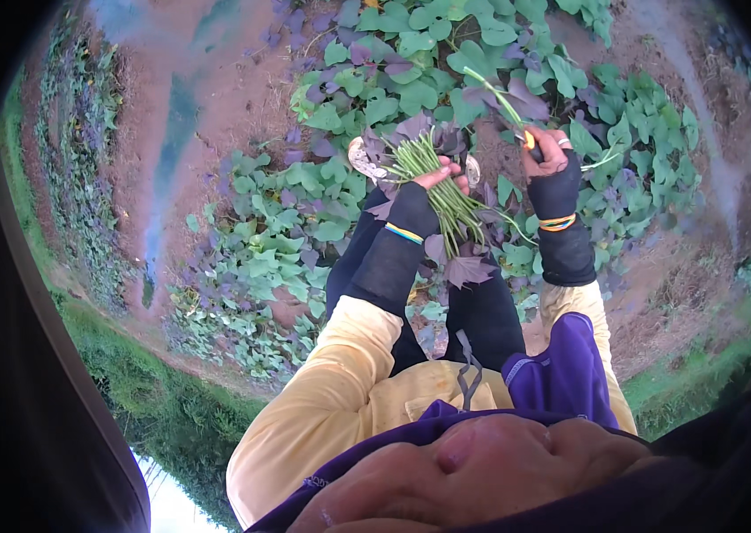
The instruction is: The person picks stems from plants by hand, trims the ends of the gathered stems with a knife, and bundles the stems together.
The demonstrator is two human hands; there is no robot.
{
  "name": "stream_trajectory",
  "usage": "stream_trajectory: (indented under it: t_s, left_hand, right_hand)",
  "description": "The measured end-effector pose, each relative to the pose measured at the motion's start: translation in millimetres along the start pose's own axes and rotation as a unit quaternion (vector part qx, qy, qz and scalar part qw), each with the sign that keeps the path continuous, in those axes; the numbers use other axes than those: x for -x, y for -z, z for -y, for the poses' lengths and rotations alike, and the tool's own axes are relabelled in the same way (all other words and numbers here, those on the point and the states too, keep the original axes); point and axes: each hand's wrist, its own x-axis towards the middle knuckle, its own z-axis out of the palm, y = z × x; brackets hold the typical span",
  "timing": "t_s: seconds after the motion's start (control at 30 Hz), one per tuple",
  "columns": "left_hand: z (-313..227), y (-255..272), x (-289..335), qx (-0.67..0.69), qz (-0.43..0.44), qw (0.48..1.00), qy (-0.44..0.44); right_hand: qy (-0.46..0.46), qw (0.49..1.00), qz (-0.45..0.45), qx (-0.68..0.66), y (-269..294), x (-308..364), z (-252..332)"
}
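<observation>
A thick bundle of cut green vine stems point(433, 173) with purple leaves point(468, 271) lies across my left hand point(442, 176), whose fingers are wrapped round it. Up and to the right, my right hand point(549, 155) is closed on a small tool with a yellow and dark handle point(530, 140); its working end cannot be made out. A pale green stem point(495, 93) extends from the same hand toward the upper left, over the growing leaves. Both hands wear black fingerless sleeves with coloured bands at the wrists.
Leafy vines point(411, 80), green and purple, cover the ground ahead and on both sides. Bare reddish soil point(206, 115) runs along the left, with another planted row point(82, 178) beyond. My dark-trousered legs point(486, 315) and light shoes point(365, 158) stand among the vines.
</observation>
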Motion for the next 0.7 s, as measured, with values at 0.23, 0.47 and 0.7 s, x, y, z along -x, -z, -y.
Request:
stream_trajectory:
  t_s: [0.23, 0.47, 0.7]
  left_hand:
    - [-16, -5, -3, 0.042, 0.129, 0.990, 0.024]
    - [-39, 7, 1, -0.035, 0.103, 0.990, 0.087]
    - [-66, 7, 19, 0.001, 0.113, 0.972, 0.204]
  right_hand:
    - [0.043, 0.993, 0.107, -0.029, -51, 65, 11]
    - [0.000, 0.983, 0.182, -0.026, -45, 68, 31]
    - [-0.245, 0.921, 0.168, -0.253, -78, 22, 60]
